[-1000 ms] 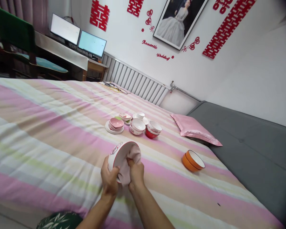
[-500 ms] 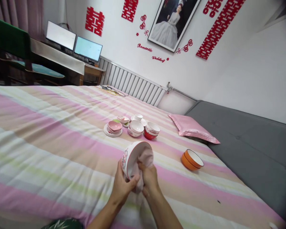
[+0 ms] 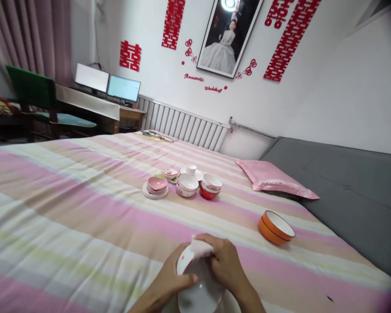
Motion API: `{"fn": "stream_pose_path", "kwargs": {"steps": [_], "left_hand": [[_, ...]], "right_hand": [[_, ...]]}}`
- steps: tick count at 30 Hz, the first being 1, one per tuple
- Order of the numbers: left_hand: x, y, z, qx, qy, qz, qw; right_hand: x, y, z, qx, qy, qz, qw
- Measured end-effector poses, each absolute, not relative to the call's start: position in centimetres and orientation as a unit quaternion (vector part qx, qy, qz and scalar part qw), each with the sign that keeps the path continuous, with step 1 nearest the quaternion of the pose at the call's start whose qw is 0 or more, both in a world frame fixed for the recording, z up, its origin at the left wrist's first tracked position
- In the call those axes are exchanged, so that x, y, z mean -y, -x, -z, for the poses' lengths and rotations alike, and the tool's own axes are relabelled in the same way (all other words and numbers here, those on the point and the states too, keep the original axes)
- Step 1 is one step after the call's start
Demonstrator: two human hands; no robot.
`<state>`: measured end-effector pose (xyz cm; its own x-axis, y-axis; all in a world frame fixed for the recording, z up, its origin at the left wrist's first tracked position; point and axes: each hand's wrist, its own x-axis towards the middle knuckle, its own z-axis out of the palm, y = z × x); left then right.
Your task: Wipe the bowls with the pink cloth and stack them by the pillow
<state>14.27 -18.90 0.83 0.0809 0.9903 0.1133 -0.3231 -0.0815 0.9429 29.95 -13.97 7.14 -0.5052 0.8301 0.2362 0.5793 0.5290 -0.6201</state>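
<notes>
A white bowl (image 3: pixel 200 289) with a red rim is tilted toward me at the bottom of the view. My left hand (image 3: pixel 169 280) grips its left side, the thumb lying over the rim on the inside. At the upper right of the rim, my right hand (image 3: pixel 226 263) pinches a pale pink cloth (image 3: pixel 200 248) that is folded over the edge. The bowl's lower part runs out of the frame. Beyond my hands stand a stack of white bowls (image 3: pixel 187 185) and a white bowl (image 3: pixel 211 181) on a red bowl (image 3: pixel 209 193).
Pink dishes (image 3: pixel 157 183) rest on stacked white plates (image 3: pixel 154 195). Two stacked orange bowls (image 3: pixel 275 230) sit on the right of the striped bed (image 3: pixel 94 226). Farther back lie a pink pillow (image 3: pixel 273 178) and cables (image 3: pixel 158 136). A grey headboard (image 3: pixel 352 191) borders the right.
The bowl has come lower and closer to me and turned its inside up toward me. My right hand has moved the cloth from inside the bowl to its upper rim. The view has tilted up.
</notes>
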Motion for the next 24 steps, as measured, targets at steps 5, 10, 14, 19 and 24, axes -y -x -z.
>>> {"fn": "stream_pose_path", "kwargs": {"steps": [5,10,14,19,24], "left_hand": [[18.6,-14.8,0.2,-0.411,-0.451,-0.608,0.508],[19.5,-15.0,-1.2,-0.391,-0.352,-0.693,0.493],[19.7,-14.7,-1.5,-0.432,-0.318,-0.711,0.454],[19.7,-14.5,-0.5,-0.451,-0.304,-0.730,0.415],[19.8,-14.7,1.2,-0.441,-0.266,-0.773,0.370]], "right_hand": [[13.4,-29.8,-5.3,0.755,0.402,-0.373,0.359],[13.6,-27.8,-3.2,0.621,0.408,-0.483,0.463],[14.2,-26.0,0.1,0.485,0.503,-0.485,0.526],[15.2,-24.2,3.9,0.394,0.564,-0.469,0.554],[16.8,-21.4,4.7,0.345,0.491,-0.576,0.555]]}}
